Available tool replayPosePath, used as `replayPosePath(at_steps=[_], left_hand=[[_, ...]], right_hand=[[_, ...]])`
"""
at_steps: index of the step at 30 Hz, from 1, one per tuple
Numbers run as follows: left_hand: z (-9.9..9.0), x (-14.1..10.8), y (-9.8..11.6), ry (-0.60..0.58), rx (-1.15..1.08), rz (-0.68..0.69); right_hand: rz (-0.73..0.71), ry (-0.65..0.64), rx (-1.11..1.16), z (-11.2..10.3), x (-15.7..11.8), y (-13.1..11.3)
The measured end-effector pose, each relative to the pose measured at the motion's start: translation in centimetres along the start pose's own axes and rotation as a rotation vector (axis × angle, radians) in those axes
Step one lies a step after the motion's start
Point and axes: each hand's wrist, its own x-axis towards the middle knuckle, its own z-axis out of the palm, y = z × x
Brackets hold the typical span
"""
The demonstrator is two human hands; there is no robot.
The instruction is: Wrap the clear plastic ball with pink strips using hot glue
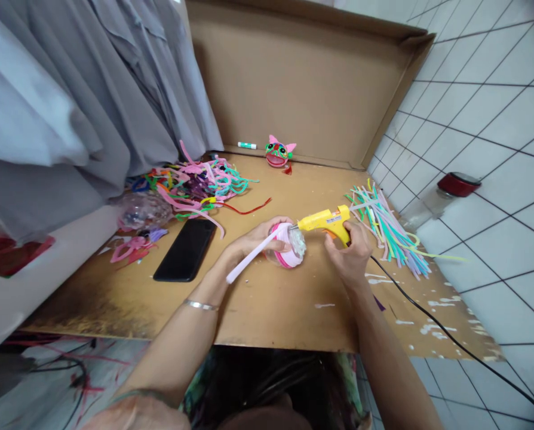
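Note:
My left hand [262, 236] is closed around a small clear plastic container [273, 255] banded with pink and white fuzzy strips. A pale pink pipe cleaner [249, 263] sticks out from it toward the lower left, its upper end by the glue gun's nozzle. A yellow hot glue gun [323, 221] is gripped in my right hand [354, 245], fingers wrapped round its handle. Its metal tip points left and meets or nearly meets the upper edge of the container; the exact contact is too small to tell. A clear glue stick [365, 205] juts from the gun's back.
Left lie a black phone [185, 249] and a heap of colourful pipe cleaners [204, 182]. Pastel pipe cleaners [390, 230] are bundled at right, near a red-lidded jar [446, 194]. The black cord [428, 313] trails right. A pink-eared animal-face craft [278, 152] stands by the cardboard [303, 83].

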Motion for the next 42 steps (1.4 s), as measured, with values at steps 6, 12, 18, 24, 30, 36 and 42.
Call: replayPosePath(at_steps=[6,12,18,24,30,36,42], left_hand=[[0.12,-0.07,-0.21,0.028,-0.002,-0.001],[-0.09,0.03,-0.16,0.017,0.032,0.015],[-0.06,0.04,0.13,0.007,0.043,0.023],[-0.01,0.07,0.19,0.020,0.071,-0.001],[-0.12,0.14,0.00,0.005,0.064,0.010],[-0.36,0.20,-0.26,0.010,0.094,0.023],[-0.36,0.25,-0.20,0.004,0.090,0.016]], right_hand=[[0.016,-0.001,-0.010,0.08,-0.05,-0.10],[-0.007,0.002,0.007,0.03,-0.01,0.07],[-0.007,-0.009,-0.002,-0.13,0.12,0.08],[-0.019,0.007,-0.018,-0.13,0.26,-0.05],[-0.023,0.006,0.014,-0.09,0.16,0.08],[0.010,-0.005,0.006,-0.06,0.13,0.16],[0.017,-0.013,0.000,-0.13,0.17,0.24]])
